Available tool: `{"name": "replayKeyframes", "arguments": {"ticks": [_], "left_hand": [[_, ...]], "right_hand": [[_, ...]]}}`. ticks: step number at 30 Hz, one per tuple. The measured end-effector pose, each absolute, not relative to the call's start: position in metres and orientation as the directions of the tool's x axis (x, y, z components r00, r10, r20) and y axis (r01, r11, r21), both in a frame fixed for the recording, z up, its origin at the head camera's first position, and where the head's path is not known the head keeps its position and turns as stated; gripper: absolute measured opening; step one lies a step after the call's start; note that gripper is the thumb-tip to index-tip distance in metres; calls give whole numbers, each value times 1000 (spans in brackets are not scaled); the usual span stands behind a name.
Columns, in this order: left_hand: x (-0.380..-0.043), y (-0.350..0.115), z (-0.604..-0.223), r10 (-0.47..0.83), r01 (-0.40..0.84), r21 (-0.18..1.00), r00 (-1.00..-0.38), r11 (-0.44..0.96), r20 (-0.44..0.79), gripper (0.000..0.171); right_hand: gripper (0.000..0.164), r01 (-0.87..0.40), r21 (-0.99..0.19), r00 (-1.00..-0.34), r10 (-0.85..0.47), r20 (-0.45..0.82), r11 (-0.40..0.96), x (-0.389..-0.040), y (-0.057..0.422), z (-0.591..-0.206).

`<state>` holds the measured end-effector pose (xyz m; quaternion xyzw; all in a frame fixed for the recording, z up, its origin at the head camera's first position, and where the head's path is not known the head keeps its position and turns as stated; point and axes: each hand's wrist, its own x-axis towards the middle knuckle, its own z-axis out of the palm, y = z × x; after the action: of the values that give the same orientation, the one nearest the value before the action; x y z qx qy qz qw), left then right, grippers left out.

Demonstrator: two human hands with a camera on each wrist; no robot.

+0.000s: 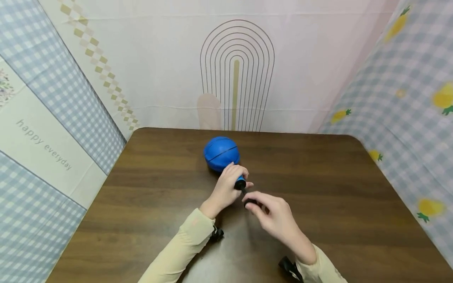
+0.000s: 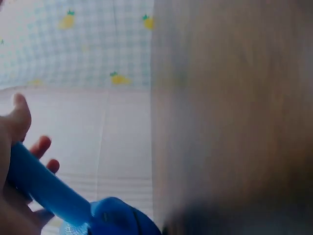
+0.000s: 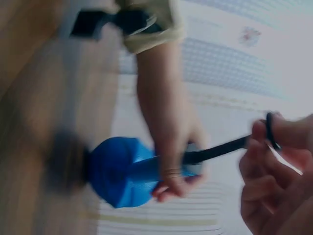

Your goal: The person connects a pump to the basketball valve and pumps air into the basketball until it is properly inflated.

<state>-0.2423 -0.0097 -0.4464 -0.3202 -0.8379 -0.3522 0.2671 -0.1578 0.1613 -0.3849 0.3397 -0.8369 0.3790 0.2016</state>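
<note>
A blue ball with black seams (image 1: 221, 152) sits on the table, just beyond my left hand (image 1: 224, 186). That hand holds the blue barrel of a hand pump (image 2: 49, 188), whose far end meets the ball in both wrist views. In the left wrist view the barrel lies across the palm, thumb and some fingertips showing past it. From its black end cap a black rod (image 3: 225, 149) extends toward me. My right hand (image 1: 279, 216) grips the black handle (image 1: 250, 202) at the rod's end with thumb and fingers. Much of the rod shows in the right wrist view.
The brown wooden table (image 1: 336, 177) has rounded far corners. Behind it hangs a pale cloth (image 1: 159, 70) with printed arches, and checked cloths flank both sides. Black wrist straps (image 1: 216, 234) sit by the yellow sleeves (image 1: 180, 251).
</note>
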Motion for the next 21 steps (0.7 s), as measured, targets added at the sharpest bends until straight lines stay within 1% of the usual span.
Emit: {"name": "replayKeyframes", "arguments": {"ticks": [2,5,10,14,17,21], "left_hand": [[-239,-5,-447,319,708,479,-680,519,660,22],[-234,-1,-448,283,677,527,-714,513,641,29],[-232,1,-449,243,626,554,-753,549,611,34],[-237,-1,-447,213,595,530,-762,604,612,24],[-243,-2,-445,176,588,517,-749,622,639,25],[-247,-2,-441,154,601,519,-731,608,665,26]], "right_hand": [[22,-710,-488,-691,-372,619,507,-169,157,-392],[20,-697,-488,-699,-345,627,526,-185,152,-405],[20,-707,-542,-699,-339,630,454,-193,150,-414],[20,-695,-574,-709,-278,648,434,-179,155,-405],[21,-691,-601,-714,-243,657,402,-160,160,-391],[25,-736,-587,-673,-272,688,336,-142,167,-377]]}}
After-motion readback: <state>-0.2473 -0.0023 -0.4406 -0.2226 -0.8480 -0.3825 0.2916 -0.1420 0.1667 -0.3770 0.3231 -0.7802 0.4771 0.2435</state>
